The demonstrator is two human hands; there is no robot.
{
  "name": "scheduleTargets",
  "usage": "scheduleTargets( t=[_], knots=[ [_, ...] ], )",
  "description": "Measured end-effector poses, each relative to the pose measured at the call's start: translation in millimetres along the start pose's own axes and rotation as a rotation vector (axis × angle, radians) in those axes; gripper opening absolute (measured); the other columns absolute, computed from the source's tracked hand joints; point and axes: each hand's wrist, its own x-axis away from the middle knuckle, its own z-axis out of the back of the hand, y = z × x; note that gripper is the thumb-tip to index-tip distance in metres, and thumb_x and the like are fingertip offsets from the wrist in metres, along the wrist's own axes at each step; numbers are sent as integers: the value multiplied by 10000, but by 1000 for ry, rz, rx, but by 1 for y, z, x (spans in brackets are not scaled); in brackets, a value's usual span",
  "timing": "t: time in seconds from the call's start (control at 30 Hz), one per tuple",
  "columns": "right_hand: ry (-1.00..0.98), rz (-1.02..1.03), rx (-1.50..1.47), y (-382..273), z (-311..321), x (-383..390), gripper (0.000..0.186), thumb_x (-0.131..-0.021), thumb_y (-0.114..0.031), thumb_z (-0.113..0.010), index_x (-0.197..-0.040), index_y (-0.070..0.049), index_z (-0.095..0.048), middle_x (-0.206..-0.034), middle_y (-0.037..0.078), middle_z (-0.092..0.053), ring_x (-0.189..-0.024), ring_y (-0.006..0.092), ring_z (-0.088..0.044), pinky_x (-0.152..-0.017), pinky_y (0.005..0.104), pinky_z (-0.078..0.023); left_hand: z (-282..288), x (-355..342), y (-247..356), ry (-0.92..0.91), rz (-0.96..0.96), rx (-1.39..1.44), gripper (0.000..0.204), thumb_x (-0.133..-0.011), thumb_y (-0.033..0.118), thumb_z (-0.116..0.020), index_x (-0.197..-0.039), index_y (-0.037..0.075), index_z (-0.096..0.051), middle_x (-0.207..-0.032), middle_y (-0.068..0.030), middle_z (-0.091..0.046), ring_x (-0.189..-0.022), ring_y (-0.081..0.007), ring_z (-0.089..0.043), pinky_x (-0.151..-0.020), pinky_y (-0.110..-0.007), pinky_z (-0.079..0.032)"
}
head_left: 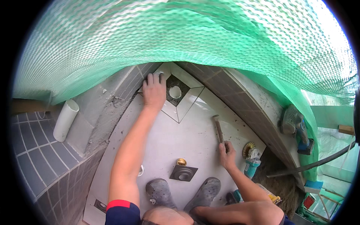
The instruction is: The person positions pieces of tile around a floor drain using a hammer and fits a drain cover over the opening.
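Note:
My left hand [154, 90] is laid over the left side of a square of cut tile strips [195, 98], fingers stretched out and pressing on the tile. Beside its fingers is a dark, rough recess [172, 83] with a round white drain pipe [175, 92] in it. My right hand [227, 154] is closed round the handle of a hammer [218, 127], whose head points away from me above the large pale floor tiles [187, 144]. Between my feet and the recess lie a dark square drain cover [183, 173] and a brass drain fitting [182, 162].
A teal angle grinder [252, 165] lies right of my right hand. Grey tiled low walls meet at the far corner under green netting [180, 37]. A white pipe [66, 120] stands on the left ledge; another power tool [303, 135] sits on the right one, near a black hose [311, 164].

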Motion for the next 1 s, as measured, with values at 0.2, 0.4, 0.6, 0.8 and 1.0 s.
scheduleTargets(
  t=[0.2,0.4,0.6,0.8,1.0],
  knots=[
    [5,27,0,4,0,1,379,-1020,-370,-641,-1076,4,-631,-738,70,-583,-693,149,-524,-661,328,-464,-6,2,3,28,22,48,378,-913,228,-665,-1264,88,-658,-1108,-96,-588,-1043,-283,-559,-890,-425,-489],
    [-28,16,-17,0,0,2,387,-1017,-376,-644,-1090,4,-638,-750,70,-589,-698,151,-527,-665,325,-467,-2,6,-1,83,87,193,294,-917,189,-673,-1198,104,-698,-1141,-93,-620,-1053,-295,-588,-915,-431,-502],
    [-17,53,1,6,5,1,369,-1039,-375,-634,-1122,-16,-627,-808,14,-599,-748,109,-535,-700,291,-470,23,63,-22,168,235,543,233,-933,66,-636,-1156,29,-694,-1231,-124,-661,-1141,-351,-612,-967,-458,-508],
    [-112,88,-81,-40,-4,-6,403,-1041,-356,-624,-1247,-9,-617,-829,93,-643,-773,165,-586,-742,340,-499,30,99,-30,169,240,515,352,-938,55,-629,-1286,14,-652,-1323,-136,-633,-1189,-378,-594,-995,-461,-501],
    [-238,148,-157,-77,-29,-31,416,-1045,-358,-621,-1282,-15,-614,-828,92,-642,-761,173,-580,-742,344,-500,20,64,-39,89,-23,409,359,-926,70,-620,-1283,31,-642,-1320,-126,-622,-1081,-339,-622,-923,-443,-533]
  ],
)
